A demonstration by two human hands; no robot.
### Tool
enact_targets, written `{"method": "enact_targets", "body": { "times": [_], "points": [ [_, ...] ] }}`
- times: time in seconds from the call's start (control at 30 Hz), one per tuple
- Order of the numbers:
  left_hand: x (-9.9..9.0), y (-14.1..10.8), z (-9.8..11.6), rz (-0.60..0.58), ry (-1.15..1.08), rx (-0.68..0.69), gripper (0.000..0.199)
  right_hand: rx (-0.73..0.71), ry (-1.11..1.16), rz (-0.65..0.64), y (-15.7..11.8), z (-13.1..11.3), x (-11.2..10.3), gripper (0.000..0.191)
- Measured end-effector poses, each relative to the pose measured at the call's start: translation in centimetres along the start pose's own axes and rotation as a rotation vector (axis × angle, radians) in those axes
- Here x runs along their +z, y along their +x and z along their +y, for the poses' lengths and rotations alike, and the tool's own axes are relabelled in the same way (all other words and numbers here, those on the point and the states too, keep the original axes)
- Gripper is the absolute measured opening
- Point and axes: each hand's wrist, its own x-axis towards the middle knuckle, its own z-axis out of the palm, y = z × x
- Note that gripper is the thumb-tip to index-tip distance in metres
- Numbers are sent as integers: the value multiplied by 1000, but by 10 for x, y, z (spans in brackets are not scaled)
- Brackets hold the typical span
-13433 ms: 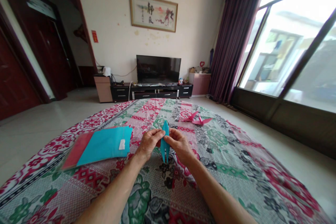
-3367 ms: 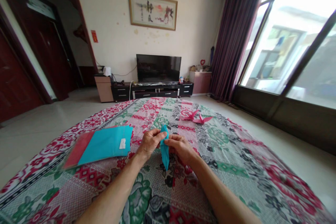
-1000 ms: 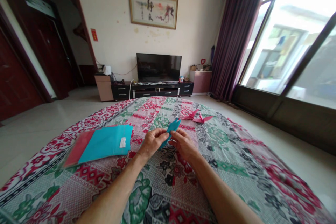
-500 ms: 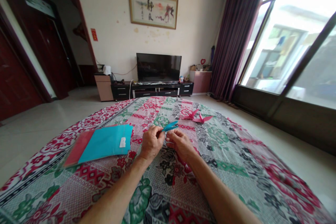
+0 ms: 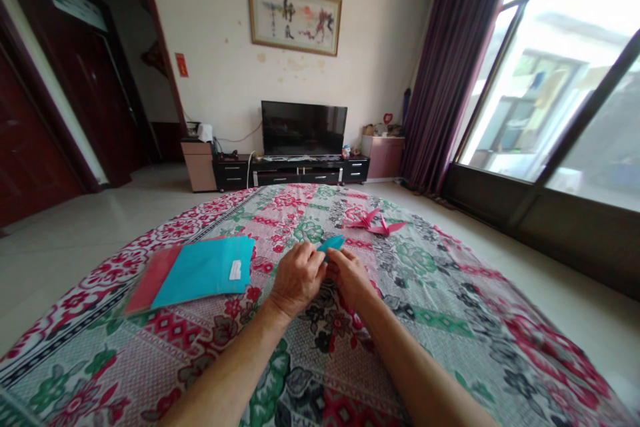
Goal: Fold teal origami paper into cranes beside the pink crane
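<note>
A small piece of folded blue paper (image 5: 332, 244) is held up between my two hands, its pointed end facing away from me. My left hand (image 5: 299, 273) pinches it from the left, fingers closed. My right hand (image 5: 349, 272) grips its near right edge between thumb and fingers. The part of the paper under my fingers is hidden. Beyond my hands, two pink paper cranes (image 5: 385, 227) lie close together on the patterned tablecloth (image 5: 430, 293).
To the left lies a clear packet of blue paper sheets (image 5: 205, 273) with a white label and red sheets (image 5: 155, 280) beneath. Past the round table's far edge stand a television (image 5: 304, 128) and a low black cabinet (image 5: 233, 175). A window (image 5: 550, 93) is at the right.
My right hand has closed onto the blue paper. My left hand has shifted slightly right, and the paper has turned, now showing a broader face.
</note>
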Motion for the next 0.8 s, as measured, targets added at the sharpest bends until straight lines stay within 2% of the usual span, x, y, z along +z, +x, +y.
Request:
{"method": "enact_targets", "body": {
  "times": [0.1,0.23,0.4,0.53,0.67,0.8],
  "points": [
    [-1,0,-3,42,-174,-43,18,4,-37,53,2,-4,-5,19],
    [5,-1,-18,144,-440,-236,29,49,-26,74,4,-11,-11,19],
    [12,-2,-26,3,-498,-64,41,96,-6,5,6,-11,-14,22],
    [14,-3,-22,-71,-497,27,35,106,-19,-32,5,-10,-14,23],
    [13,-3,-21,-100,-524,-6,27,114,-48,-51,5,-11,-13,23],
    [11,-2,-21,-123,-619,-104,20,115,-89,-67,4,-11,-13,23]
  ]
}}
